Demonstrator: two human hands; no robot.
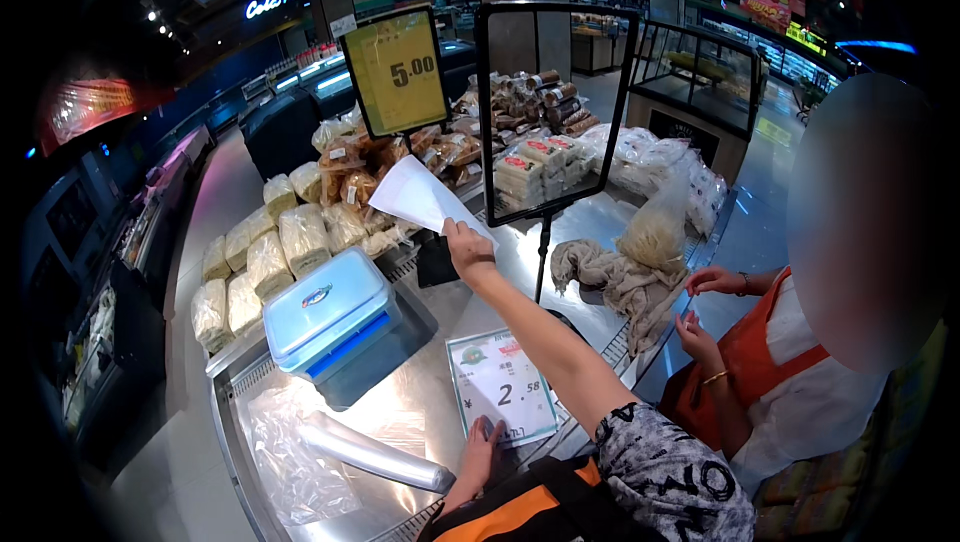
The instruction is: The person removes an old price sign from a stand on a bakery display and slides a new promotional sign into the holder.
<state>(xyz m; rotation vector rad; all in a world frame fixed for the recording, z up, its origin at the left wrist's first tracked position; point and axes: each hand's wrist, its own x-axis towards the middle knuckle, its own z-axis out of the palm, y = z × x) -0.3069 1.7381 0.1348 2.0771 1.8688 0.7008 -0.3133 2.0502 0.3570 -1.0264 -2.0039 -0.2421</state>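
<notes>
My right hand (469, 249), arm stretched out over the metal counter, grips a curled white sheet of paper (420, 193) by its lower edge. Beneath that arm a printed price sign (487, 384) with a green border lies flat on the counter. At its near edge rests my left hand (480, 448), fingers touching the sign and holding nothing. A frame on a stand (545, 242), see-through with a black rim, rises beyond my right forearm. Left of the sign is a lidded blue plastic box (330, 309).
A roll of clear plastic bags (375, 452) lies near the left front. Bagged noodles (270, 260) are stacked behind the box. A yellow price board (397, 73) stands farther back. On the right are a crumpled cloth (615, 279) and a co-worker in a red apron (772, 354).
</notes>
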